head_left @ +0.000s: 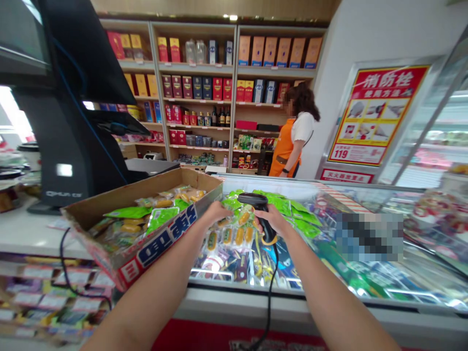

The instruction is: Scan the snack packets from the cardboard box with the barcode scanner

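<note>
A handheld barcode scanner (pixel 268 231) is grasped in the right hand (pixel 278 220), the fingers being wrapped about its black handle from the right side. The scanner's head is held above the grip and turned toward the left, over the clear-wrapped yellow snacks (pixel 239 237), which are spread to the left of the handle and just beneath it. A black cable (pixel 272 282) is led down from the handle's base, past the near edge of a glass-topped display chest (pixel 237 295).

The left hand (pixel 218 211) is placed beside the near right corner of a cardboard box (pixel 168 242), its fingertips being brought to the left edge of the same snacks; whether a packet is pinched there cannot be told, as the fingertips are too small and blurred. Green packets (pixel 302 214) are laid on the glass beyond the scanner and to its right, near the right hand but outside its grip. More green and clear packets are contained in the box, which is set to the left of both hands, in front of a point-of-sale terminal (pixel 69 146). An orange apron is worn by a person (pixel 288 146) standing by the shelves (pixel 199 70).
</note>
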Motion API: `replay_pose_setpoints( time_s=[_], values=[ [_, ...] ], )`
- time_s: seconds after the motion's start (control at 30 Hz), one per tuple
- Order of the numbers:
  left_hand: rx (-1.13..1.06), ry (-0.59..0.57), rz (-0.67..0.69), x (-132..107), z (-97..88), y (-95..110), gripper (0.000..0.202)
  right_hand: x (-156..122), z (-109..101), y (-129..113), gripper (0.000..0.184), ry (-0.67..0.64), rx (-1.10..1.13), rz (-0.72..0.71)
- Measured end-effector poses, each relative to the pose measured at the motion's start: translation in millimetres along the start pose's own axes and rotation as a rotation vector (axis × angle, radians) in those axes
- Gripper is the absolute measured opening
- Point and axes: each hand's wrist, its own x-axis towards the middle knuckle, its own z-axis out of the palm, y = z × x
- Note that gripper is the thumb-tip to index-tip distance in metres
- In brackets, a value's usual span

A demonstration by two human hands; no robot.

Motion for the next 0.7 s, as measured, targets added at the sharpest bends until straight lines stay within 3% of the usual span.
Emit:
replay_pose_setpoints(
  time_s=[0.07,0.17,0.37,0.5,0.7],
  values=[
    [0.0,-0.064,-0.075,-3.8,1.3,7.1,0.041,-0.5,-0.3,-0.2,0.033,-0.011,-0.018,0.003],
    [-0.17,-0.052,-0.134,-9.3,5.1,18.7,0.041,-2.3,-0.6,-1.2,0.032,-0.043,-0.046,-0.003],
    [-0.515,-0.011,-0.113,-14.7,7.8,28.7,0.028,-4.3,-3.4,-1.4,0.029,-0.129,-0.103,-0.009],
    [-0.519,0.0,-0.087,-15.0,8.6,26.4,0.024,-4.1,-4.6,-1.2,0.027,-0.154,-0.16,-0.015],
    [-0.515,0.105,-0.046,-9.8,12.3,21.8,0.026,-4.3,-4.5,0.3,0.028,-0.139,-0.127,0.014]
  ],
)
